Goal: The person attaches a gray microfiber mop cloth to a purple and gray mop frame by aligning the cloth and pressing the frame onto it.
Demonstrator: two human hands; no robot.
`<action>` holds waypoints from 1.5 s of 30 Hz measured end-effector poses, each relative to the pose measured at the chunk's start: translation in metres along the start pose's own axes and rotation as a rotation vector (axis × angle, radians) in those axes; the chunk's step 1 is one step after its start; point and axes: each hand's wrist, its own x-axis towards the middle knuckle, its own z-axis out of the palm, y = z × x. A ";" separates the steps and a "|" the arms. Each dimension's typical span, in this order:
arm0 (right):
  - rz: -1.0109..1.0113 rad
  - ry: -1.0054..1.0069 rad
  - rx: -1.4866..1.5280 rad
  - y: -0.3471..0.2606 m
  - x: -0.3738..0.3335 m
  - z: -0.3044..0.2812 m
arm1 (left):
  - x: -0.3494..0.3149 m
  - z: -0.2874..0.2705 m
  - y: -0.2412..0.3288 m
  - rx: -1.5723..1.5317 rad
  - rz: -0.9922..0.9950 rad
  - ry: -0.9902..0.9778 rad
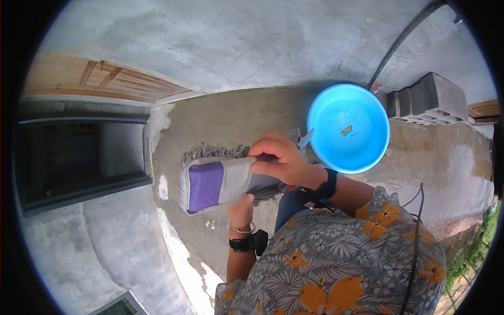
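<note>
A flat mop pad (233,178) with grey yarn fringe hangs in front of me; its back is pale grey cloth with a purple pocket (205,186) at the left end. My left hand (241,209) grips the pad's near edge, fingers closed and partly blurred. My right hand (282,161) pinches the grey cloth near the middle between thumb and fingers. A pale blue plastic piece (306,138) sticks out beyond my right hand, beside the fringe; what it belongs to is hidden.
A light blue basin (347,157) of water stands on the concrete floor (220,116) to the far right. Beyond it are stacked grey concrete blocks (441,100). A dark hose (401,38) runs along the wall. At left are a wooden door (115,79) and a dark-framed opening (79,163).
</note>
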 end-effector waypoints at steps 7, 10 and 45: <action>0.263 -0.067 0.305 0.006 -0.013 -0.017 | -0.005 -0.049 -0.022 -0.048 -0.039 0.042; 0.646 0.069 0.335 0.034 -0.034 -0.059 | -0.007 -0.052 -0.024 -0.356 -0.049 0.023; 1.132 0.631 1.204 0.257 -0.114 0.046 | -0.038 -0.120 -0.047 -0.781 -0.065 -0.341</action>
